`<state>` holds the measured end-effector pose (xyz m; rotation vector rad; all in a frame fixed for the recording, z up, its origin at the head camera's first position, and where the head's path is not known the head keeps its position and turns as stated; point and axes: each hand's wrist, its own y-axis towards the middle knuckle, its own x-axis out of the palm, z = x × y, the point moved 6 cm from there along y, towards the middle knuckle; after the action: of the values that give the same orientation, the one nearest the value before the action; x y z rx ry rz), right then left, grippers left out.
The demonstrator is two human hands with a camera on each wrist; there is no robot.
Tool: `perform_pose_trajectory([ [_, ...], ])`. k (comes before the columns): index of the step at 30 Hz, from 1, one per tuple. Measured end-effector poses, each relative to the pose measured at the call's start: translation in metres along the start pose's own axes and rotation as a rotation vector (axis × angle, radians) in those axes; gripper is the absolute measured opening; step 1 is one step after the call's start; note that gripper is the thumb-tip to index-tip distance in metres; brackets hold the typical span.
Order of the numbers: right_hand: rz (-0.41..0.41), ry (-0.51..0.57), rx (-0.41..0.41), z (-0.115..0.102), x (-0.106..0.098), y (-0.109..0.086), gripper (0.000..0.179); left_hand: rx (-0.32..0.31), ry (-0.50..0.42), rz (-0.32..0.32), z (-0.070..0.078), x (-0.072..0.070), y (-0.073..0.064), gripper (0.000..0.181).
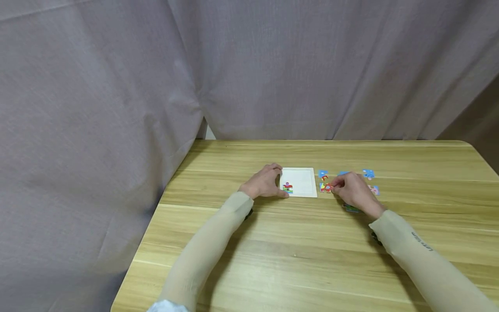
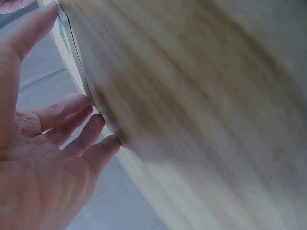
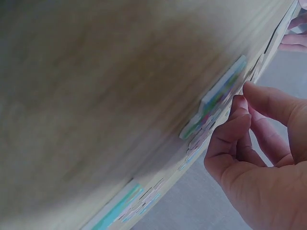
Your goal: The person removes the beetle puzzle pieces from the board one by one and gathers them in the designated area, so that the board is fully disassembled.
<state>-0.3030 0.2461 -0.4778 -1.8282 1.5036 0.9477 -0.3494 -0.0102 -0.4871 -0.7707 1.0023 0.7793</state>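
Observation:
A white square puzzle tray [image 1: 303, 183] lies on the table with one jigsaw piece [image 1: 287, 187], a red and purple flower on green, in its near left corner. My left hand [image 1: 266, 182] holds the tray at its left side, thumb at the near edge and fingers by the far left corner. Just right of the tray, my right hand [image 1: 354, 193] pinches the edge of a red flower puzzle piece [image 1: 325, 187] between thumb and fingertips. The contact itself is partly hidden. A thick-edged green puzzle piece [image 3: 218, 98] lies below that hand.
More loose puzzle pieces lie around the right hand: a blue one [image 1: 322, 173], another blue one [image 1: 368, 173], a pink one [image 1: 375, 190] and a dark green one [image 1: 352, 208]. A grey curtain [image 1: 273, 69] hangs behind the wooden table [image 1: 273, 260].

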Motion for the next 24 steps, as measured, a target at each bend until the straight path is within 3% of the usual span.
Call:
perform_pose_trajectory([
  [24,-0.003,-0.019,0.023,0.0018,0.0001,0.003,0.008,-0.013,-0.003,-0.008,-0.0022,0.0018,0.0009,0.085],
])
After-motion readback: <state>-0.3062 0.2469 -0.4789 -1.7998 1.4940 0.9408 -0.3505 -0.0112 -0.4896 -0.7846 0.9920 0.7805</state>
